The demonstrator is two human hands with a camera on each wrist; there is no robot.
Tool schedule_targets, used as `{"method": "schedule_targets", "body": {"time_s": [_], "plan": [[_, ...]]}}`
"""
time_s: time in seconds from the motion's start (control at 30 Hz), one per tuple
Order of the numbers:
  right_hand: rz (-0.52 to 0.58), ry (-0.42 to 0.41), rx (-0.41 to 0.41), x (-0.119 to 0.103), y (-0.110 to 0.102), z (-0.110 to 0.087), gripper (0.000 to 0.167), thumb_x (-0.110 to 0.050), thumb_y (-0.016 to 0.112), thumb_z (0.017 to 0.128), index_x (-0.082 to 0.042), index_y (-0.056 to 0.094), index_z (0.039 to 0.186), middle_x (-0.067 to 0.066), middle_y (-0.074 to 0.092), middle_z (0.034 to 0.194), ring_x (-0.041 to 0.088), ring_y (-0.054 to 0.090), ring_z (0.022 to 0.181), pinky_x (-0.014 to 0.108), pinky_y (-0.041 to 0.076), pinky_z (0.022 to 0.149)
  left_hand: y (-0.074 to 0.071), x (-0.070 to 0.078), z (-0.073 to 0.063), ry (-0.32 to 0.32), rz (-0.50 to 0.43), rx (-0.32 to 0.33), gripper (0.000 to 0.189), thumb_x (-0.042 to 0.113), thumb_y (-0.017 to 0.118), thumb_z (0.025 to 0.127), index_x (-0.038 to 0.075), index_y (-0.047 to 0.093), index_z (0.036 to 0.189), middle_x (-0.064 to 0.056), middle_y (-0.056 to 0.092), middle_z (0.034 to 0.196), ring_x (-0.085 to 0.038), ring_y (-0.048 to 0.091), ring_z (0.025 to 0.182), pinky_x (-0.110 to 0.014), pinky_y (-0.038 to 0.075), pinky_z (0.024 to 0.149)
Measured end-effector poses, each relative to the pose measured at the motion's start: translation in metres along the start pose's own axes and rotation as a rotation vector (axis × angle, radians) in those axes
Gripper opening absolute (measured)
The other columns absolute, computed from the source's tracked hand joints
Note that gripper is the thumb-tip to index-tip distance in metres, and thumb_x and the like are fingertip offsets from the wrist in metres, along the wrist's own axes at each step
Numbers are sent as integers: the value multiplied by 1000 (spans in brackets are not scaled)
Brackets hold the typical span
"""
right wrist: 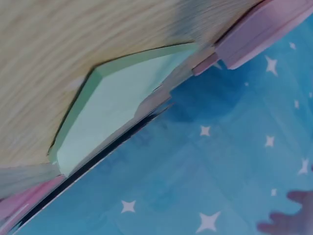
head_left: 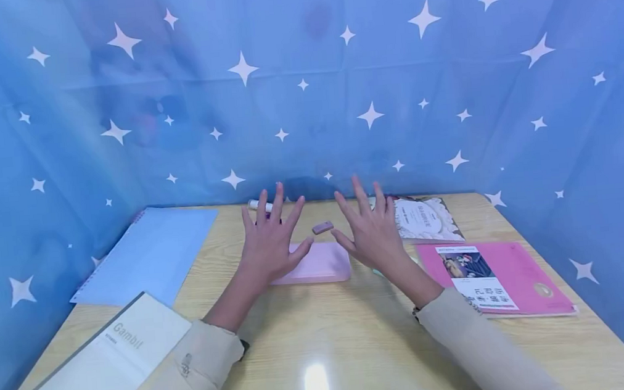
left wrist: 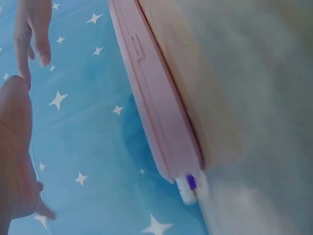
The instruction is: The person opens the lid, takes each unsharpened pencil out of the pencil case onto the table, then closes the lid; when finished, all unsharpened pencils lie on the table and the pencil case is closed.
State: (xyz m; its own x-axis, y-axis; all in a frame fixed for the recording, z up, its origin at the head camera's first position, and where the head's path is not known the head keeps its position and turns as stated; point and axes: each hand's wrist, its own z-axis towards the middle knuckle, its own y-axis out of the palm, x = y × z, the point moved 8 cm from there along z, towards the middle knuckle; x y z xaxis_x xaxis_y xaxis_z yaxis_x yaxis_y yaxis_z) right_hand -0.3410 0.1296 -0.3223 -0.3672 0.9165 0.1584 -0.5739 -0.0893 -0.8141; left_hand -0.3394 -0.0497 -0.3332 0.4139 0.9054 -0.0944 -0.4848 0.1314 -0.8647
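My left hand [head_left: 273,248] hovers with fingers spread over the left part of a flat pink case [head_left: 321,267]. To the right, my right hand [head_left: 373,239] is spread the same way, its thumb pointing toward the case. Neither hand holds anything. Behind the case lies a small mauve block [head_left: 323,227], between the two thumbs. A white tube [head_left: 257,205] lies behind the left fingers; in the left wrist view a purple mark shows on it, past the end of the case [left wrist: 156,93]. A pale green angular item [right wrist: 117,103] lies under the right hand, mostly hidden in the head view.
On the left lie a light blue spiral-bound pad [head_left: 155,249] and a white Gambit pad [head_left: 110,367]. On the right are a booklet with an ornate white cover [head_left: 428,219] and a pink notebook [head_left: 531,275]. A blue star-patterned curtain [head_left: 304,109] encloses the table's back and sides.
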Motion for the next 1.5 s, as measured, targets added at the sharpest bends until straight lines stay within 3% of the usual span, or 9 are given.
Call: {"method": "schedule_targets", "body": {"time_s": [0.13,0.3,0.57,0.73,0.93,1.23,1.33,1.5], "plan": [[119,-8,-93,-6,0,-6,67,-50,61,93,-19,41,150,17,30,157,47,34,136,68,40,95,6,-16,-18,-3,-222,-73,76,61,45,96,27,19,160,-15,11,165,-42,21,145,-68,27,107],[323,-32,-244,-15,9,-17,62,-42,63,94,-16,47,147,17,39,152,44,41,133,63,39,102,15,-40,-37,-29,-402,-191,71,57,47,99,25,25,159,-15,28,158,-41,34,137,-65,39,100],[567,-171,-372,-34,29,-17,51,-30,69,93,-2,57,135,21,54,138,40,49,128,58,39,105,40,-63,-51,-39,-597,-504,78,56,49,99,13,22,159,-24,26,157,-45,28,141,-63,29,110],[623,-225,-449,-44,49,-11,54,-30,73,90,-1,58,133,17,58,136,38,48,130,55,36,109,59,-71,-54,-51,-625,-621,90,51,62,95,4,18,158,-28,26,156,-46,24,144,-59,23,115],[678,-274,-497,-54,65,-6,60,-37,77,86,-1,61,130,19,58,136,38,51,128,51,38,109,70,-72,-55,-53,-591,-641,98,40,78,85,-1,23,155,-25,35,152,-44,30,141,-55,26,115],[665,-230,-544,-40,77,-9,67,-38,83,79,-3,61,131,18,57,138,38,51,129,51,38,109,75,-63,-50,-70,-588,-660,101,38,81,82,-2,23,155,-24,32,154,-43,28,142,-53,26,116],[637,-233,-549,-37,78,-13,71,-37,86,74,-5,61,132,20,52,142,41,46,133,55,34,110,77,-61,-50,-60,-619,-655,101,38,83,79,-2,27,153,-23,35,150,-43,32,138,-54,28,114],[610,-238,-553,-35,79,-22,71,-32,86,75,-8,59,136,16,47,148,39,41,137,56,30,112,84,-63,-51,-85,-711,-647,98,35,87,76,1,31,149,-20,43,143,-39,38,132,-52,32,112]]}}
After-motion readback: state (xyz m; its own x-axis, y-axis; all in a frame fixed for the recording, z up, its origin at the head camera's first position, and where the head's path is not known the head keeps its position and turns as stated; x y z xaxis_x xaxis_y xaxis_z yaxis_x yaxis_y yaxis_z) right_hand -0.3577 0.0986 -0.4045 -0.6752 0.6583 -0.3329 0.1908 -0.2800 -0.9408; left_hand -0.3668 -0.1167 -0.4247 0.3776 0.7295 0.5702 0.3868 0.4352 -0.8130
